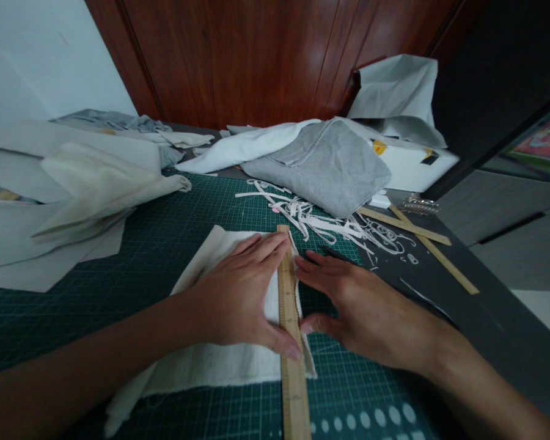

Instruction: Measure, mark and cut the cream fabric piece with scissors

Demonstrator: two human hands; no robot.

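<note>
A piece of cream cloth (220, 366) lies on the green cutting mat (238, 415). Along its right side rests a wooden ruler (289, 287), pointing away from me, its near end running out of the bottom of the view. My left hand (245, 287) is spread flat over the cloth, with thumb and fingertips pressing on the ruler. On the other side, my right hand (343, 293) has its thumb apart from its fingers, the tips at the cloth's right edge beside the ruler. It holds nothing that I can see. A dark slim object is partly hidden behind the right hand.
White cord and strips (302, 214) lie tangled beyond the hands. Folded grey cloth (321, 165) rests behind them, near a white box (412, 165). Two wooden strips (433, 253) cross at the right. Cream cloth pieces (87, 189) are heaped at the left.
</note>
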